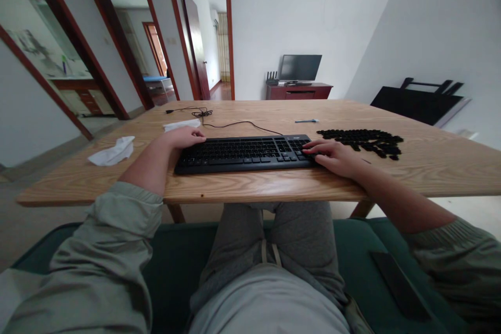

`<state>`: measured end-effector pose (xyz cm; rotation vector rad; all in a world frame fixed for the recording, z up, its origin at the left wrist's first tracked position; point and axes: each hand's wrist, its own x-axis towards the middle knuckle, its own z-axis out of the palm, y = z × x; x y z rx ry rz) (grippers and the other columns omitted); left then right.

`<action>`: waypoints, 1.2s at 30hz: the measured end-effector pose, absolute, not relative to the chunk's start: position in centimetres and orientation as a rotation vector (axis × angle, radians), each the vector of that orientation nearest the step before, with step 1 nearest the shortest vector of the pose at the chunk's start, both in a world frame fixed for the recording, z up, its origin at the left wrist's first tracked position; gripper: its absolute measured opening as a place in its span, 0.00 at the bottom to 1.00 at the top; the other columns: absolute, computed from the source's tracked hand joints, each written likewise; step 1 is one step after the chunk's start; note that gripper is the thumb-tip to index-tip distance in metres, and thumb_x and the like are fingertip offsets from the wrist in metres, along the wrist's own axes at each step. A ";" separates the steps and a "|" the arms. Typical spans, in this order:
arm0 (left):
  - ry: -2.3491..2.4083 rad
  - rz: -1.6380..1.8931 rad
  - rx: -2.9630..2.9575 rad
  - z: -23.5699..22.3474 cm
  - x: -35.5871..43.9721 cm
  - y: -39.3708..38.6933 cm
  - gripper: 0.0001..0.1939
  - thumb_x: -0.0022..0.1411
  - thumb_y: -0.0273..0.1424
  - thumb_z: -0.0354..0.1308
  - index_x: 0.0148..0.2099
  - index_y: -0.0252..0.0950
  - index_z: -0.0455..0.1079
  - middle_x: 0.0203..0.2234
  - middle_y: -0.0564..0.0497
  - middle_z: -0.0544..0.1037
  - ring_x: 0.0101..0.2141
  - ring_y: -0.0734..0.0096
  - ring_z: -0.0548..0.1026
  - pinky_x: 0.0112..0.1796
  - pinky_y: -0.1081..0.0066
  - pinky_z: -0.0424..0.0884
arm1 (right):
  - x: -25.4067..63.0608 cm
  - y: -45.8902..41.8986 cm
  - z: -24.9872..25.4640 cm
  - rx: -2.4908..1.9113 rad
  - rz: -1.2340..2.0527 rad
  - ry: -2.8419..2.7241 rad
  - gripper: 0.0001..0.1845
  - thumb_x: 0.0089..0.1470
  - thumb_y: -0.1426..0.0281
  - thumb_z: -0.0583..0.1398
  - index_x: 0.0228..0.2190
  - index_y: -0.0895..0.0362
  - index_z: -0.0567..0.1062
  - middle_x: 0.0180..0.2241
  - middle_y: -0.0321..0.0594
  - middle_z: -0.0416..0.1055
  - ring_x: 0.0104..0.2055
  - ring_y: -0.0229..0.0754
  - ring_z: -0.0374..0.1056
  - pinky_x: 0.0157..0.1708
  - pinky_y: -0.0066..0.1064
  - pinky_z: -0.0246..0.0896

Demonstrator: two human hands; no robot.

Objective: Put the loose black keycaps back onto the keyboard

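Observation:
A black keyboard (238, 166) lies on the wooden table in front of me, several of its keycaps absent from the main block. My left hand (183, 137) is closed over its upper left corner, steadying that end. At the number pad on the other end, my right hand (335, 157) has its fingertips on the keys, fingers stretched out and thumb apart. Whether a small keycap is under those fingertips is too fine to make out. Just beyond the right hand, loose black keycaps (360, 138) are spread over the tabletop.
A blue, thin tool (307, 121) lies behind the keyboard. The keyboard's cable (242, 122) runs back to a coiled bundle at left. A crumpled white tissue (112, 151) and a folded white one (182, 124) are on the table (250, 188). A dark flat object (399, 284) rests on the green seat.

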<state>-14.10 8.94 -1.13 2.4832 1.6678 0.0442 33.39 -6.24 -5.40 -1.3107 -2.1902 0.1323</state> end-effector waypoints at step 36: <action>1.650 0.074 2.468 -1.3 -13.8 8.4 0.27 0.59 0.50 0.52 0.50 0.38 0.77 0.49 0.47 0.80 0.48 0.59 0.77 0.51 0.68 0.70 | 32.8 -6.8 -6.3 -1.274 -0.109 -2.207 0.19 0.52 0.67 0.59 0.44 0.50 0.83 0.48 0.40 0.79 0.51 0.52 0.74 0.57 0.48 0.66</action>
